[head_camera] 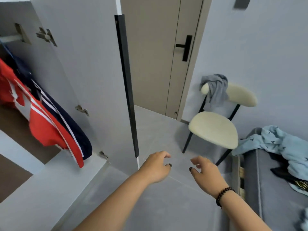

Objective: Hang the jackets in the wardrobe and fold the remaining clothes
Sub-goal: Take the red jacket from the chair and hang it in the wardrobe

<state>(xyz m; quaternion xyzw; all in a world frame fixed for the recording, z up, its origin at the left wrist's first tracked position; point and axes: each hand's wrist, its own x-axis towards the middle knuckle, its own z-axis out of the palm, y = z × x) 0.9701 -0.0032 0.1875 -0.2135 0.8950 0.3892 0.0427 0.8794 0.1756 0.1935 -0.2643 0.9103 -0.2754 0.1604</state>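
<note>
Hands reach forward over the grey floor (166,205), both bare and holding nothing. On the left hand (155,169) the fingers (164,155) are loosely curled and relaxed, and it hovers just beside the lower end of the open wardrobe door (93,80), near its long black handle strip (127,84) but not touching it. On the right hand (205,172) the fingers are likewise slack and slightly spread, and a dark beaded bracelet (224,196) circles its wrist.

At the left edge, inside the wardrobe (10,124), a red jacket (41,120) with white stripes hangs in front of a navy jacket (73,129) that also has white stripes; both tilt so that their lower ends stick out past the wardrobe opening. Their hangers are not clearly visible.

Well apart from the hands, a cream chair (215,129) with black legs stands against the pale wall, near a beige room door (153,55) with a black lever handle. A grey garment (216,88) is draped over the left end of the chair's backrest. At the right, a light blue patterned garment (283,144) lies crumpled over the edge of a grey upholstered piece of furniture (266,189), with some dark cloth (281,172) partly under it.
</note>
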